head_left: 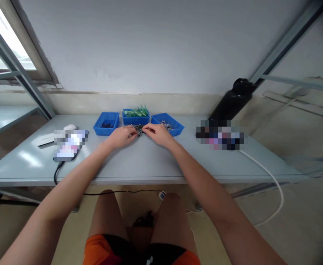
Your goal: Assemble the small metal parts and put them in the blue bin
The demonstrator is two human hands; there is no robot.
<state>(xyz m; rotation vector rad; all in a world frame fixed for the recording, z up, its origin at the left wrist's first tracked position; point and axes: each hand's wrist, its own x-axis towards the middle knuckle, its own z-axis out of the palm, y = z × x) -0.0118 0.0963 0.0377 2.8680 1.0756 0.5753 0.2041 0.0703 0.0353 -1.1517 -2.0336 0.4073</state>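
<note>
From my remote seat I watch both bare hands through the head camera. The left hand (124, 136) and the right hand (159, 134) face each other across a loose heap of small, thin black-and-white pieces (139, 129), which lies on the smooth pale grey tabletop (142, 162) between and just under their fingertips. The left fingers are curled at the heap's near left side; the right thumb and forefinger come together at its right. Both touch it or nearly so, but I cannot tell whether either has a piece pinched.

Just beyond the left fingers sits a blue plastic tray (102, 131) with small dark pieces (106, 125) inside. Straight beyond the gap between the hands is a second blue plastic tray (135, 120), heaped with translucent green slivers (139, 111). Behind the right fingers, partly covered by that hand, a third blue plastic tray (178, 129) holds slim white-and-dark pieces (167, 126).

I judge the heap's pieces to be light and fairly stiff, apt to tangle and to slide on the smooth top. I would take one by its middle between thumb and forefinger tips, pressing gently, since something so thin could bend or drag its neighbours along.
</note>
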